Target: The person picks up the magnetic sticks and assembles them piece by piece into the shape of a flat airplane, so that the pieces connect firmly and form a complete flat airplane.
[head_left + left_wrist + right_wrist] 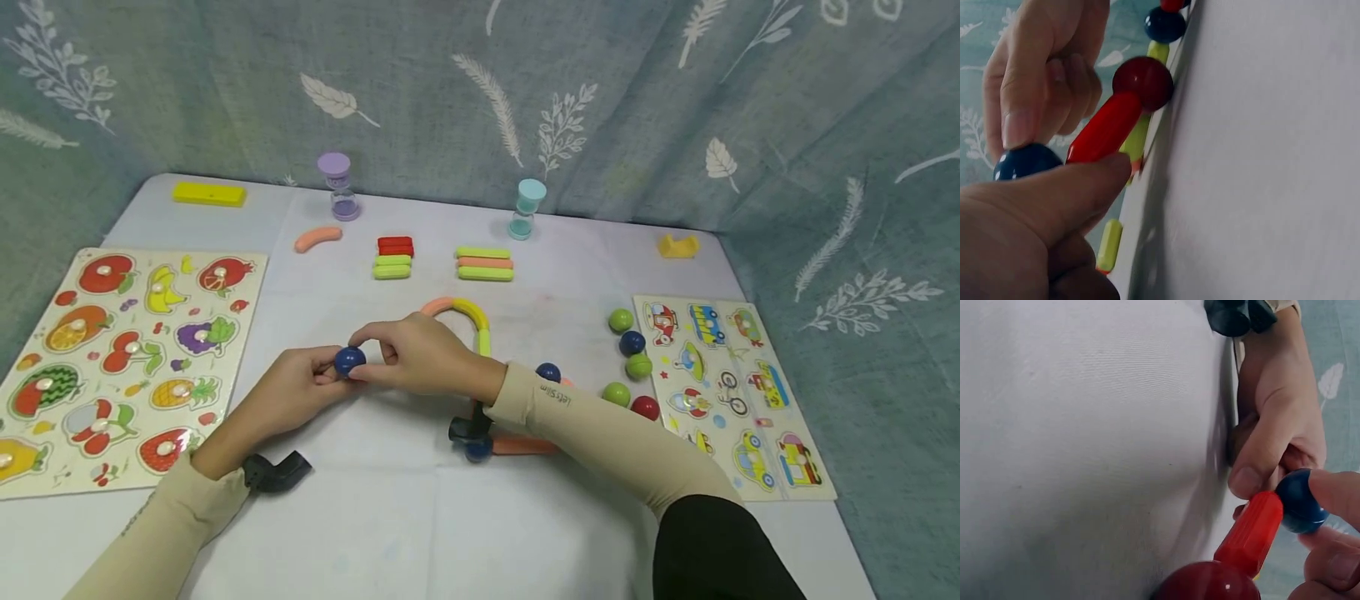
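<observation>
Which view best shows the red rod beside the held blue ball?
Right wrist: the red rod shows nearly whole between the blue ball and dark red ball. Left wrist: the left hand covers its lower end. Head: it can't be made out.

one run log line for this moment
left hand: holds red stick | right hand: pinches blue ball | red stick ends: blue ball, red ball

Left hand [1282,415] pinches red rod [1250,534], right hand [1337,557] blue ball [1298,501]
</observation>
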